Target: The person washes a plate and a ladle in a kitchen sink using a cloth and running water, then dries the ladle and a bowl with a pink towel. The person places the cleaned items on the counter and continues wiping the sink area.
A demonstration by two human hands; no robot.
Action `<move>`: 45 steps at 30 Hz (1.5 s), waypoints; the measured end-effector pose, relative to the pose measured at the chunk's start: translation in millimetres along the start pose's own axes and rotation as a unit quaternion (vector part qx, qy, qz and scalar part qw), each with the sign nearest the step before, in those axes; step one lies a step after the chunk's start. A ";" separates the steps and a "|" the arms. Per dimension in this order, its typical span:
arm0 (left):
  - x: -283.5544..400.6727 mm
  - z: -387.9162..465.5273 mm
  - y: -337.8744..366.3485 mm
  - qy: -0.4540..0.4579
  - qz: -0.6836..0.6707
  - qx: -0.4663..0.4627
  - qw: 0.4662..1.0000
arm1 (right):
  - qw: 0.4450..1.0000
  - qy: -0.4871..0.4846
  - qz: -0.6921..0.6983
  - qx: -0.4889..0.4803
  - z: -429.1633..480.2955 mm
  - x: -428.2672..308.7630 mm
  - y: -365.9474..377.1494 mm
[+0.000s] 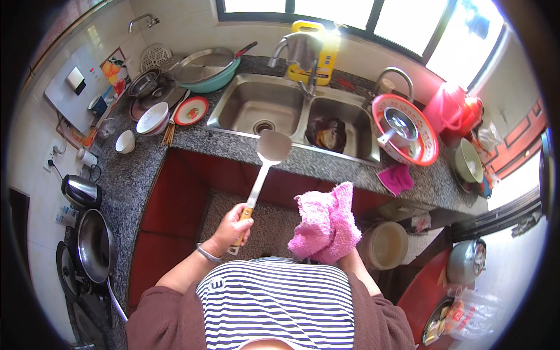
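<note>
My left hand is closed around the wooden handle of a metal wok spatula, whose broad blade points away from me over the counter's front edge, near the left sink basin. A fluffy pink cloth covers my right hand; the fingers are hidden, and only the wrist and forearm show below it. The cloth is bunched up and apart from the spatula. Beyond both hands is a double steel sink, with a dark item in its right basin.
The granite counter holds bowls, chopsticks and a teal basin at left. A red-rimmed basin and magenta cloth lie right. A wok stands far left; a bucket stands below, right.
</note>
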State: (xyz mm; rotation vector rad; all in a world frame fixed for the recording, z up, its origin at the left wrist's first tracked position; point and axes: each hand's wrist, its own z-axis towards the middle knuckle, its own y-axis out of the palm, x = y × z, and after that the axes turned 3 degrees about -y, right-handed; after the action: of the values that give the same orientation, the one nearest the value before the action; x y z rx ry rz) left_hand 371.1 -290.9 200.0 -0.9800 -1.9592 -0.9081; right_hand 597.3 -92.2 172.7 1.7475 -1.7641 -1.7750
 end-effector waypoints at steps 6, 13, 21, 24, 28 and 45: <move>51.4 59.9 -58.3 0.011 -0.086 0.086 0.993 | 0.967 -0.071 -0.245 -0.027 130.9 -48.6 43.3; 108.8 158.6 -77.3 -0.025 -0.181 0.123 0.975 | 0.756 -0.193 -0.615 0.113 310.9 -107.6 65.4; 163.9 270.6 -78.9 -0.057 -0.108 0.126 0.984 | 0.528 -0.116 -0.841 0.026 441.1 -152.9 74.8; 176.9 305.4 -76.1 -0.096 -0.027 0.156 0.983 | 0.652 -0.112 -0.750 -0.017 479.9 -150.8 73.1; 187.5 345.7 -72.8 -0.104 0.037 0.173 0.979 | 0.718 -0.088 -0.689 -0.049 502.6 -143.6 74.9; 211.4 382.2 -85.7 -0.135 -0.179 -0.024 0.974 | 0.716 -0.112 -0.689 -0.013 490.0 -131.7 70.3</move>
State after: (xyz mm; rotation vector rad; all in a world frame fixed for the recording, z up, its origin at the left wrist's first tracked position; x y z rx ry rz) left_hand 92.3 55.5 179.1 -0.8230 -2.4091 -1.0669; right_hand 248.6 282.2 147.0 3.2953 -0.0732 -2.3035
